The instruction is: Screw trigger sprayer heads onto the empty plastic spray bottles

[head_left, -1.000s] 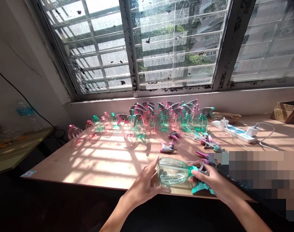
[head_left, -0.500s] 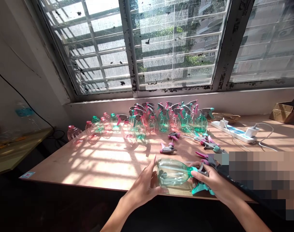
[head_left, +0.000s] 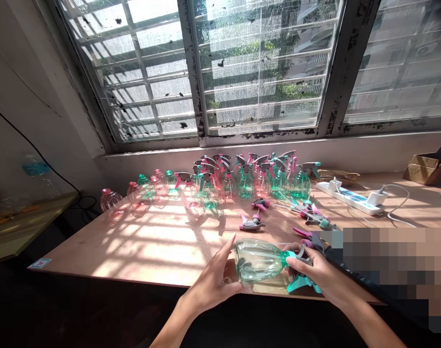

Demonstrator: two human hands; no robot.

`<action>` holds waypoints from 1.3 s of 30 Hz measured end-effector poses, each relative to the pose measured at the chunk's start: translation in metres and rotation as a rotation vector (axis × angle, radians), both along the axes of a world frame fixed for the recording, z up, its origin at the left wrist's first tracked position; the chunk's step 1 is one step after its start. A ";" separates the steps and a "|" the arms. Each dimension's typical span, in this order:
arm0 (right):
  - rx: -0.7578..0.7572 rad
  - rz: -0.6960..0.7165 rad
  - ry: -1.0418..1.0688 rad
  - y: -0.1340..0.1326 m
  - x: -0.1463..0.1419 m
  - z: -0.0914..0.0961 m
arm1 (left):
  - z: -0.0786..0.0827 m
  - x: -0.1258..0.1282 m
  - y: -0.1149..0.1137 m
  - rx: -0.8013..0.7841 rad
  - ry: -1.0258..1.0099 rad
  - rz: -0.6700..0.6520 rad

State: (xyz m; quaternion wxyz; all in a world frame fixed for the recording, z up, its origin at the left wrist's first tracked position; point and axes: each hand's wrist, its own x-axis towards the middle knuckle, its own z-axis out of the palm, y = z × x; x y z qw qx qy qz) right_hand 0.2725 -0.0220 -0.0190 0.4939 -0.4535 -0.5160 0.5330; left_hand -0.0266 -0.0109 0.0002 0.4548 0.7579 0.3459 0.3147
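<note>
A clear green spray bottle (head_left: 258, 261) lies sideways just above the near edge of the wooden table (head_left: 158, 251). My left hand (head_left: 215, 280) cups its base, fingers wrapped round the bottom. My right hand (head_left: 315, 273) is closed on the grey and teal trigger head (head_left: 301, 280) at the bottle's neck. Loose trigger heads (head_left: 253, 222) lie a little farther back on the table.
Several pink and green spray bottles (head_left: 242, 181) stand in rows under the window, some without heads at the left (head_left: 133, 195). A white power strip (head_left: 354, 199) with a charger and cable lies at the right. A cardboard box (head_left: 427, 166) sits far right. A blurred patch covers the right foreground.
The bottle's base has tipped up slightly and my left hand has shifted a little lower under it. My right hand stays on the trigger head.
</note>
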 end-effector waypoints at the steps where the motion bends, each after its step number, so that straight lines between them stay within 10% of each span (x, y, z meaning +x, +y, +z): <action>1: -0.001 0.003 0.003 0.000 0.000 0.000 | 0.000 0.000 0.000 -0.031 -0.024 -0.001; 39: -0.022 0.029 0.119 0.005 0.003 -0.005 | 0.001 -0.001 -0.001 -0.128 -0.259 -0.093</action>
